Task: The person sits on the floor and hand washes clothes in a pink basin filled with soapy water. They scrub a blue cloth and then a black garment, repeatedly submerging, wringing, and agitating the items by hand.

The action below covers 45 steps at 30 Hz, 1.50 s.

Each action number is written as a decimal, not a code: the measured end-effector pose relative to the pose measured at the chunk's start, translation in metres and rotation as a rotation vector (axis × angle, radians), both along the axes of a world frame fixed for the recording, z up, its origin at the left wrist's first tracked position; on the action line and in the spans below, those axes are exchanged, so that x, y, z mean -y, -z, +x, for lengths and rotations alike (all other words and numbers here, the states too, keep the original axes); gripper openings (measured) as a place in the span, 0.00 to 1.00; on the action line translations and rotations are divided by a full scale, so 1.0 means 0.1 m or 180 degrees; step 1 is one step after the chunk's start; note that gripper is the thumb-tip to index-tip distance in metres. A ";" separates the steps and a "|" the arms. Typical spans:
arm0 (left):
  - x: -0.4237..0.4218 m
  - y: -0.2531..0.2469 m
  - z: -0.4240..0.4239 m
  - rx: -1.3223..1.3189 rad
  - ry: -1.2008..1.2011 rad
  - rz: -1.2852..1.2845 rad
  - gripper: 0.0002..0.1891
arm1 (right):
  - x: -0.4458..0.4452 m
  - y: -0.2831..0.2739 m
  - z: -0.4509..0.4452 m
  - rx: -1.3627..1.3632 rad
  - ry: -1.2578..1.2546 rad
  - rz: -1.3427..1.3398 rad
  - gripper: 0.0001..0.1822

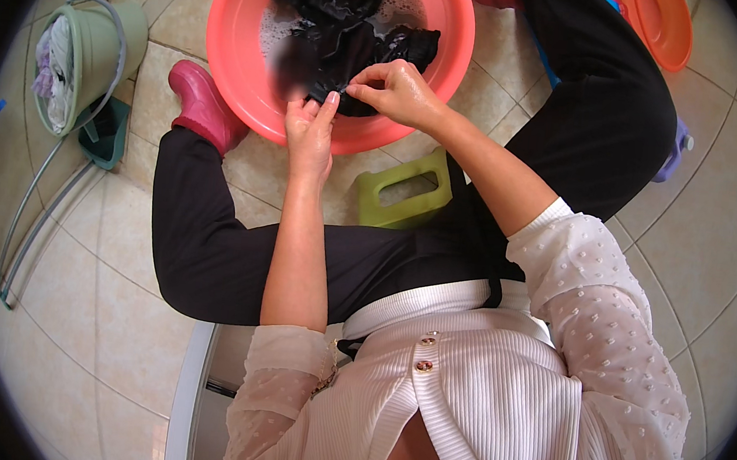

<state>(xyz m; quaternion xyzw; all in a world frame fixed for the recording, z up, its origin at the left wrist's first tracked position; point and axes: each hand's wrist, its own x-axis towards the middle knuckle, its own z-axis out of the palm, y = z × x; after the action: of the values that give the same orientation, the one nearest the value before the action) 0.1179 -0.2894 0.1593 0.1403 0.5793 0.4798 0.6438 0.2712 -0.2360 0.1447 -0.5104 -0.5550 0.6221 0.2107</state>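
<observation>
A pink plastic basin (230,40) stands on the floor in front of me, holding soapy water (398,2) and wet black garments (339,40). At the near rim, my left hand (310,129) has the edge of a black garment between thumb and fingers. My right hand (403,94) comes in from the right and pinches the same edge, close to the left thumb. Both hands look wet. A blurred patch covers part of the cloth above the left fingers.
A green bucket (119,31) filled with light-coloured cloth stands left, beside a dark green dustpan (114,135) with long handles. My pink rubber boot (199,100) touches the basin. A lime-green plastic stool (371,197) is beneath me. An orange basin (678,34) and purple bottle (674,151) lie right.
</observation>
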 end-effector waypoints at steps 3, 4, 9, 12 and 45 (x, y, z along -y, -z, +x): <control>-0.02 -0.02 0.02 0.0020 -0.0065 0.0024 0.19 | 0.01 0.00 0.02 0.0137 0.0071 0.0589 0.08; -0.03 0.00 0.03 -0.0023 -0.0061 0.0065 0.20 | 0.01 0.00 0.02 0.0166 0.0091 0.0838 0.08; -0.06 0.02 0.07 -0.0353 0.0072 0.0154 0.25 | -0.02 -0.01 0.03 0.0190 -0.0215 0.1684 0.06; -0.05 0.04 0.08 -0.0488 0.0170 0.0209 0.26 | -0.04 -0.04 0.04 0.0246 -0.0436 0.1910 0.06; -0.17 -0.09 0.08 -0.0550 0.0548 0.0077 0.27 | -0.47 -0.24 0.13 0.0580 -0.2267 0.2088 0.06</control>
<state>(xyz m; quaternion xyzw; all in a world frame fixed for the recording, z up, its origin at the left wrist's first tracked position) 0.1259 -0.2725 0.1686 0.2381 0.6126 0.4159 0.6286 0.2838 -0.1888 0.1683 -0.2481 -0.8778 0.4008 0.0851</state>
